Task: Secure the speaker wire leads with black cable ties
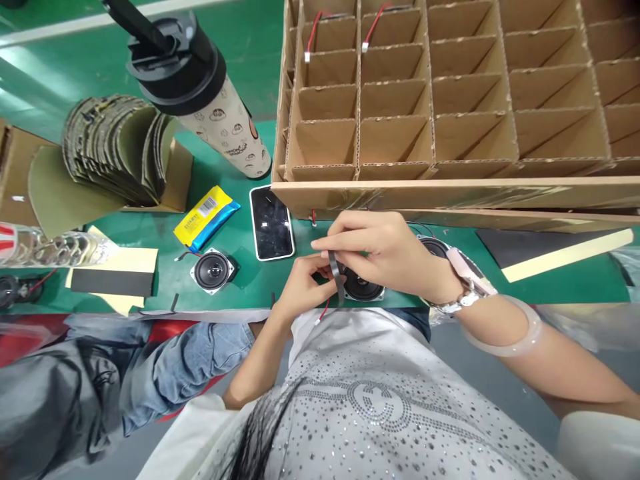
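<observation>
The left hand [303, 288] and right hand [380, 252] were together, pinching a black strip [336, 275] over a speaker [363, 287]; a slip could snag the red wire [324, 311].

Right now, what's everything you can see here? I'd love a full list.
Cardboard divider crate: one, brown, top right
Wire leads: two, red and white, in the crate's back cells
Tumbler: one, black lid, cream body, top centre
Curved cardboard pieces: one stack, brown, left
Phone: one, black with white edge, centre
Packet: one, yellow and blue, beside the phone
Loudspeakers: at least three, black, along the mat's front
Green work mat: one, green, under everything
Black strip: one, black, between both hands
Left hand: one, holding the strip
Right hand: one, pinching the strip, with watch and bangle
</observation>
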The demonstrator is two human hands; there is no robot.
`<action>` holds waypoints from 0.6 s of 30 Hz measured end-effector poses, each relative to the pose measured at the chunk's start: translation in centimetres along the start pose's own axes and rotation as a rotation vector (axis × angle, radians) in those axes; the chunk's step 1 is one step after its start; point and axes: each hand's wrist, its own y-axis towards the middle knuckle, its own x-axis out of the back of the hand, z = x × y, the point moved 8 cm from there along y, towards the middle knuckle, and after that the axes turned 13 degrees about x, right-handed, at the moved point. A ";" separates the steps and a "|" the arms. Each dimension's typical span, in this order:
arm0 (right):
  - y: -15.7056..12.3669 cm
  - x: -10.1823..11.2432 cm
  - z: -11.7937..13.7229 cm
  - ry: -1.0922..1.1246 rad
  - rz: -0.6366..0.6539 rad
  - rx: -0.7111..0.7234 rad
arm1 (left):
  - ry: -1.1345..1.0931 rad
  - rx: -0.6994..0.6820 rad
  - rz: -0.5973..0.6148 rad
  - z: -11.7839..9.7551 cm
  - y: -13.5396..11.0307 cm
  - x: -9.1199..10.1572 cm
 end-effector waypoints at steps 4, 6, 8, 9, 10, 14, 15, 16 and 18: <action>1.4 1.1 1.5 -0.119 -0.007 0.178 | -0.029 0.016 -0.002 0.4 0.0 0.0; 1.7 1.4 1.7 -0.181 0.038 0.198 | -0.043 0.028 0.010 0.6 0.1 -0.1; 1.8 1.6 1.7 -0.210 0.086 0.191 | -0.057 0.051 0.027 0.7 0.2 -0.1; 1.8 1.7 1.6 -0.211 0.100 0.178 | -0.064 0.065 0.039 0.7 0.3 -0.1; 1.8 2.0 1.6 -0.204 0.097 0.162 | -0.071 0.081 0.053 0.6 0.4 -0.1; 1.5 3.5 1.2 -0.125 -0.007 0.083 | -0.092 0.151 0.109 0.6 1.0 -0.1; 1.4 3.9 1.1 -0.119 -0.039 0.066 | -0.100 0.171 0.118 0.7 1.1 0.0; 1.2 4.3 1.0 -0.124 -0.066 0.046 | -0.110 0.191 0.124 0.8 1.3 0.0; 0.8 5.0 0.9 -0.160 -0.112 0.019 | -0.140 0.237 0.130 1.4 1.3 -0.1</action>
